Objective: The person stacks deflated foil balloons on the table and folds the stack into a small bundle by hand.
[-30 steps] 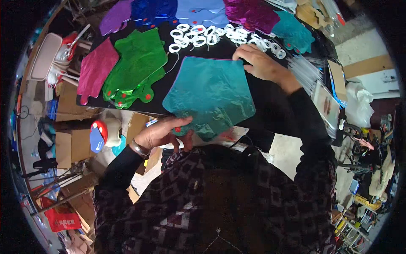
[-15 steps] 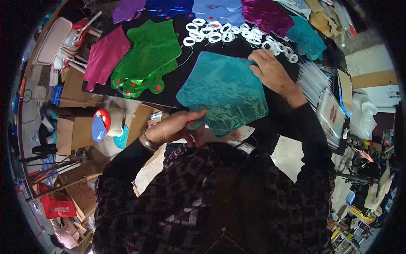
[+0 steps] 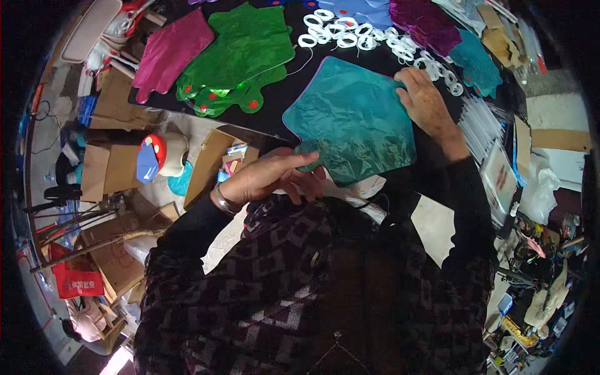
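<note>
A flat teal foil balloon (image 3: 350, 119) spreads out before me at the near side of the dark table, its surface shiny and wrinkled. My left hand (image 3: 272, 175), with a bracelet at the wrist, grips its lower left corner between thumb and fingers. At the upper right corner, my right hand (image 3: 431, 109) has its fingers bent onto the edge; the fingertips are partly hidden. Beyond the balloon lie several white ribbon rings (image 3: 356, 34). Green foil balloons (image 3: 240, 56) with red dots are stacked to the left, beside a pink foil one (image 3: 175, 50).
Purple foil (image 3: 422, 25) and another teal piece (image 3: 476, 65) lie at the back right. Clear plastic sticks (image 3: 481, 128) are bundled along the right side. Left of the table stand an open cardboard box (image 3: 209, 156) and a red-and-white stool (image 3: 172, 156).
The view has shifted, so the table sits higher and farther right. The red dot by my left thumb is now covered. Both hands stay at the same corners of the teal balloon.
</note>
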A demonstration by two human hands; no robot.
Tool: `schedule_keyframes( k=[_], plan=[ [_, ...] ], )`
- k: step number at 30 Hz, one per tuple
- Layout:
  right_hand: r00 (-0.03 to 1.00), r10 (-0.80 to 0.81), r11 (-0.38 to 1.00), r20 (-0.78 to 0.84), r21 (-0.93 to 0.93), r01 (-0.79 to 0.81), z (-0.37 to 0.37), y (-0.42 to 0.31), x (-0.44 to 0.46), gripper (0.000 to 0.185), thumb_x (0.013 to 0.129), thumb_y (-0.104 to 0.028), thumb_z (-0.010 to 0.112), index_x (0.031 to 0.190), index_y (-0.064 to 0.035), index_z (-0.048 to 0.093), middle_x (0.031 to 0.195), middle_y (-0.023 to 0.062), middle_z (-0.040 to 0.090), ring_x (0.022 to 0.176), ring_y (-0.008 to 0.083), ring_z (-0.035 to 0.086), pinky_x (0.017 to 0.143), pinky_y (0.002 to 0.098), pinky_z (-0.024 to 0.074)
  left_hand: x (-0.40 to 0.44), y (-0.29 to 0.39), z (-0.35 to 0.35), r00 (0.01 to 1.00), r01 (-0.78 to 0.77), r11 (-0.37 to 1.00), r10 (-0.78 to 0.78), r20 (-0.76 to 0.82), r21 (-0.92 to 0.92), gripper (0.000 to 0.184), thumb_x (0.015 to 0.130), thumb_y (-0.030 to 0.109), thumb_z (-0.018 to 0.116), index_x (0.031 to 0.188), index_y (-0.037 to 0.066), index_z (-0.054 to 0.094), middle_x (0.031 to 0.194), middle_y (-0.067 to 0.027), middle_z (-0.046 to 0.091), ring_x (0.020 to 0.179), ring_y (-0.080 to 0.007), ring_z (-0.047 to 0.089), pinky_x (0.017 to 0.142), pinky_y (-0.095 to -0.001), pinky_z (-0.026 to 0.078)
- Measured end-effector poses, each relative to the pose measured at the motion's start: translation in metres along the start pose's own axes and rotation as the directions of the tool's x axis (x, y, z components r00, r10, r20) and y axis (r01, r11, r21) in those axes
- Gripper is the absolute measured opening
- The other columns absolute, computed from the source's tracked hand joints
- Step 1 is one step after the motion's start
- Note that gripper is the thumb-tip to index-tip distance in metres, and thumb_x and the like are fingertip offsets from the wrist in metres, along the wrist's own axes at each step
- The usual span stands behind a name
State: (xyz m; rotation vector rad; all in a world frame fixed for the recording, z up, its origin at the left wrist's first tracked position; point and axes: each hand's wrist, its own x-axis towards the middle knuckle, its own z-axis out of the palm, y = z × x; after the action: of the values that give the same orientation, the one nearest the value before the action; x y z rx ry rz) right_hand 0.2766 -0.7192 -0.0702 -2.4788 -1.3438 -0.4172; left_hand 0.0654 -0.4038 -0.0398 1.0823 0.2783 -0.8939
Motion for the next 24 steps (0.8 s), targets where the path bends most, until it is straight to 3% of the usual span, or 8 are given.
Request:
schedule_keyframes(
  k=[3, 8, 13, 18, 22, 24],
  plan=[
    [1.0, 0.005, 1.0, 0.007, -0.003, -0.005, -0.001, 0.0, 0.003, 0.026, 0.089, -0.009, 0.064, 0.114, -0.004, 0.058, 0.112, 0.0115, 0.06, 0.101, 0.0327, 0.057, 0.094, 0.0407, 0.0464, -0.007, -0.004, -0.001, 0.997, -0.063, 0.997, 0.065, -0.05, 0.042, 0.049, 0.103, 0.046, 0.061, 0.103, -0.002, 0.071, 0.091, -0.0182, 0.075, 0.07, -0.021, 0.072, 0.059, -0.0265, 0.057],
    [0.999, 0.03, 1.0, 0.032, 0.002, -0.03, -0.003, -0.004, 0.001, 0.027, 0.089, -0.009, 0.064, 0.115, -0.0042, 0.058, 0.112, 0.0114, 0.061, 0.1, 0.033, 0.057, 0.093, 0.0407, 0.0469, -0.005, -0.015, 0.003, 0.978, -0.134, 0.99, 0.138, -0.155, 0.038, 0.04, 0.101, 0.039, 0.067, 0.104, -0.001, 0.07, 0.088, -0.0162, 0.075, 0.069, -0.0196, 0.072, 0.058, -0.0249, 0.057],
    [0.999, 0.047, 0.998, 0.0, -0.031, -0.047, 0.001, -0.004, -0.001, 0.028, 0.088, -0.009, 0.065, 0.115, -0.005, 0.059, 0.111, 0.0113, 0.061, 0.101, 0.034, 0.058, 0.091, 0.0415, 0.0479, -0.001, -0.013, 0.022, 0.952, -0.175, 0.984, 0.166, -0.256, -0.016, 0.034, 0.102, 0.031, 0.068, 0.1, -0.003, 0.071, 0.078, -0.0148, 0.074, 0.059, -0.0191, 0.068, 0.054, -0.0288, 0.056],
    [0.997, 0.072, 0.995, 0.033, -0.071, -0.069, 0.0, -0.002, 0.0, 0.028, 0.09, -0.008, 0.064, 0.118, -0.0074, 0.058, 0.116, 0.0093, 0.061, 0.106, 0.031, 0.059, 0.094, 0.04, 0.0486, 0.0, -0.01, 0.028, 0.894, -0.153, 0.972, 0.213, -0.395, 0.177, 0.034, 0.103, 0.028, 0.067, 0.095, -0.004, 0.072, 0.077, -0.016, 0.074, 0.056, -0.0194, 0.067, 0.052, -0.0295, 0.054],
    [0.986, 0.157, 0.925, 0.064, -0.36, -0.124, 0.0, -0.015, 0.004, 0.029, 0.092, -0.015, 0.064, 0.12, -0.0098, 0.06, 0.124, 0.0074, 0.062, 0.118, 0.0302, 0.058, 0.098, 0.0424, 0.047, 0.007, -0.021, 0.022, 0.935, -0.235, 0.966, 0.193, -0.299, -0.112, 0.033, 0.103, 0.024, 0.066, 0.091, -0.005, 0.073, 0.077, -0.0153, 0.074, 0.061, -0.0195, 0.069, 0.055, -0.0304, 0.054],
    [0.999, -0.045, 0.906, 0.021, -0.42, 0.05, -0.005, -0.041, 0.02, 0.036, 0.093, -0.025, 0.063, 0.126, -0.0117, 0.061, 0.134, 0.0058, 0.06, 0.133, 0.0293, 0.052, 0.103, 0.0465, 0.0429, 0.015, -0.028, 0.013, 0.939, -0.238, 0.964, 0.196, -0.283, -0.119, 0.032, 0.103, 0.025, 0.065, 0.093, -0.005, 0.072, 0.077, -0.0156, 0.074, 0.061, -0.0204, 0.069, 0.055, -0.0304, 0.055]
  ],
)
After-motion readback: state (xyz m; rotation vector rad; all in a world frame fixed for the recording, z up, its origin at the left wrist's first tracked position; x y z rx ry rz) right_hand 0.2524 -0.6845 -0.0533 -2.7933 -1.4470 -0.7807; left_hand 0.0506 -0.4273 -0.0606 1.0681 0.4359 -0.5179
